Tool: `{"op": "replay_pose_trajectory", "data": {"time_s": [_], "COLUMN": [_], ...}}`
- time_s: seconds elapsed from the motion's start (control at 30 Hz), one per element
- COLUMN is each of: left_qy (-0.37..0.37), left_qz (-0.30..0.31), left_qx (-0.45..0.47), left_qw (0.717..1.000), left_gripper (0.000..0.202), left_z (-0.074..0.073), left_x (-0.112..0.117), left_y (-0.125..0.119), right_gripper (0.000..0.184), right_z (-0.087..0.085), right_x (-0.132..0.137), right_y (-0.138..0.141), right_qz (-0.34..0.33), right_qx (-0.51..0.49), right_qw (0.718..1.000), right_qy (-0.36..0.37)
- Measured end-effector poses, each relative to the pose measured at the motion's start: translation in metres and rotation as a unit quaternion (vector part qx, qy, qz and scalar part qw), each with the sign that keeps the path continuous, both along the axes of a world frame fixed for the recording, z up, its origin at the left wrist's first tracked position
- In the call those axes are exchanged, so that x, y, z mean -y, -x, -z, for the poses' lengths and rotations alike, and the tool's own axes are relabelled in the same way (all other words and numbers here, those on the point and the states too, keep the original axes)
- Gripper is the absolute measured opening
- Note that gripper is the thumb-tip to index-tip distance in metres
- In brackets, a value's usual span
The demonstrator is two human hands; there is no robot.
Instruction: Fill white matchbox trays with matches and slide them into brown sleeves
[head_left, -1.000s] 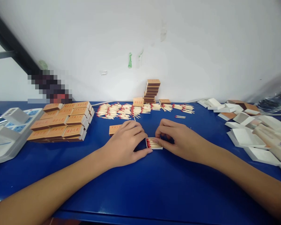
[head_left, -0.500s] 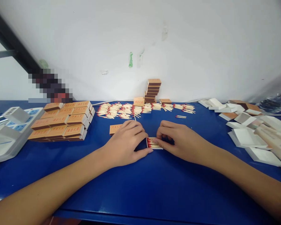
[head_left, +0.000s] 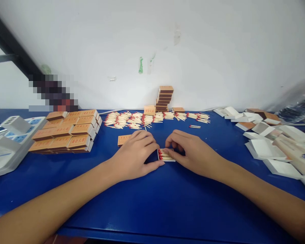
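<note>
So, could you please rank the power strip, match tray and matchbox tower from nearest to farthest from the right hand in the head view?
1. Match tray: at the right hand.
2. Matchbox tower: at the back.
3. Power strip: far left.

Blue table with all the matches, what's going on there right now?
A person is working with both bare hands at a small white tray of red-tipped matches. The left hand has its thumb and forefinger at the tray's left end; the right hand has its thumb over the matches inside. Whether it grips any is hard to tell. Loose matches lie in a row behind, stacked orange matchboxes stand on the left, and more white trays are heaped on the right.
</note>
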State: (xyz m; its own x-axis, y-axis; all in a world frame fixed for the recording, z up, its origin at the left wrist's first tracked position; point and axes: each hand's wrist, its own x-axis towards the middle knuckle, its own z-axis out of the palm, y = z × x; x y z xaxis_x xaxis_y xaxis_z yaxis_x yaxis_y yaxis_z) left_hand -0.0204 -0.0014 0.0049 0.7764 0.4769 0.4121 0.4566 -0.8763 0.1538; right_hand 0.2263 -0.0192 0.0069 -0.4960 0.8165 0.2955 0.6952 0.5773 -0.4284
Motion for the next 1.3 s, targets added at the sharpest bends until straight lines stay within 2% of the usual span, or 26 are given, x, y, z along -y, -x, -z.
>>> {"op": "replay_pose_trajectory", "data": {"time_s": [0.1, 0.2, 0.27, 0.37, 0.47, 0.53, 0.73, 0.87, 1.13, 1.3], "left_qy": [-0.021, -0.03, -0.016, 0.02, 0.051, 0.058, 0.067, 0.089, 0.118, 0.142], "left_qz": [-0.001, -0.028, -0.047, -0.062, -0.062, -0.057, -0.01, 0.017, 0.022, 0.0], "left_qx": [-0.013, -0.048, -0.088, -0.14, -0.152, -0.139, -0.098, -0.078, -0.045, -0.049], "left_qw": [1.0, 0.998, 0.995, 0.988, 0.985, 0.987, 0.993, 0.993, 0.992, 0.989], "left_gripper": [0.054, 0.071, 0.071, 0.056, 0.031, 0.025, 0.037, 0.038, 0.047, 0.05], "left_z": [-0.012, -0.028, -0.037, -0.042, -0.041, -0.039, -0.03, -0.027, -0.028, -0.029], "left_x": [-0.003, -0.01, -0.015, -0.02, -0.02, -0.021, -0.029, -0.035, -0.037, -0.039], "left_y": [0.007, 0.019, 0.026, 0.031, 0.029, 0.027, 0.027, 0.03, 0.032, 0.034], "right_gripper": [0.012, 0.026, 0.037, 0.033, 0.026, 0.026, 0.03, 0.034, 0.037, 0.04], "right_z": [-0.005, -0.014, -0.018, -0.02, -0.018, -0.018, -0.02, -0.018, -0.021, -0.022], "right_x": [0.0, 0.002, 0.003, 0.002, -0.002, -0.005, -0.012, -0.013, -0.014, -0.018], "right_y": [-0.003, -0.008, -0.012, -0.015, -0.016, -0.016, -0.02, -0.022, -0.023, -0.024], "right_qz": [0.002, -0.015, -0.032, -0.042, -0.039, -0.035, -0.071, -0.079, -0.08, -0.056], "right_qx": [-0.001, 0.018, 0.047, 0.071, 0.054, 0.034, -0.007, -0.019, -0.095, -0.126], "right_qw": [1.0, 0.999, 0.995, 0.989, 0.989, 0.991, 0.988, 0.987, 0.98, 0.975], "right_qy": [0.018, 0.045, 0.077, 0.121, 0.132, 0.128, 0.14, 0.141, 0.155, 0.177]}}
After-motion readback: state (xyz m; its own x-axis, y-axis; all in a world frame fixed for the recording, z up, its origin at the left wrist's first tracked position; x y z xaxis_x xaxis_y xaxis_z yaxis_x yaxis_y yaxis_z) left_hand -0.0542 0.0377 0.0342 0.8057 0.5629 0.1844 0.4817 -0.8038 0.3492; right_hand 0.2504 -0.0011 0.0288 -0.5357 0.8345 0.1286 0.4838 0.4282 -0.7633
